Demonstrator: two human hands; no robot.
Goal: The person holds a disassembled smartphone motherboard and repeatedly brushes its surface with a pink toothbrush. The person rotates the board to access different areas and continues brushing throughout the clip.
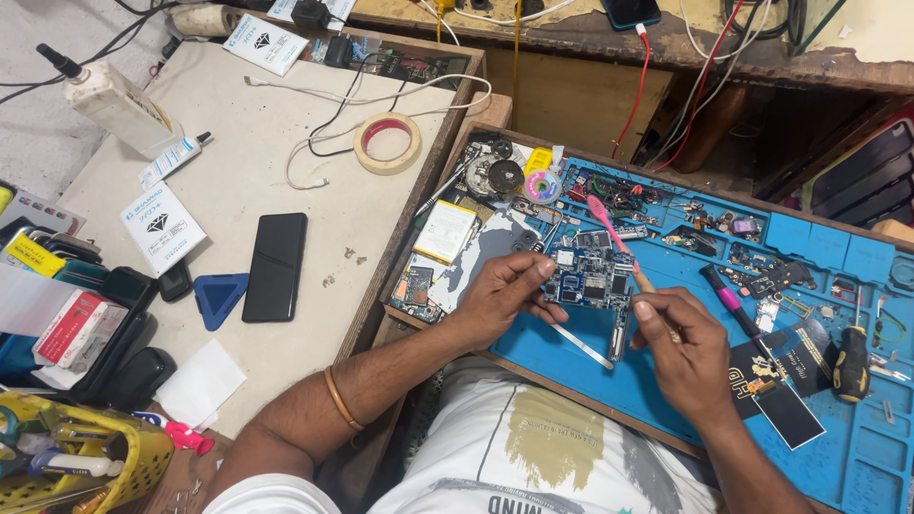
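Observation:
A blue circuit board (592,279) lies on the blue work mat (857,447), with a flat ribbon strip (583,345) trailing from under it. My left hand (502,292) pinches the board's left edge between thumb and fingers. My right hand (687,357) holds a pink-handled brush (609,231), whose pink end points up and left over the board's upper right corner. Both hands sit close together at the mat's near edge.
A black phone (275,266), blue triangular pick (219,297), tape roll (387,143), white cable and glue bottle (114,103) lie on the left table. On the mat are a pink-and-black screwdriver (731,304), a black screwdriver (851,364), small parts and a dark screen panel (785,381).

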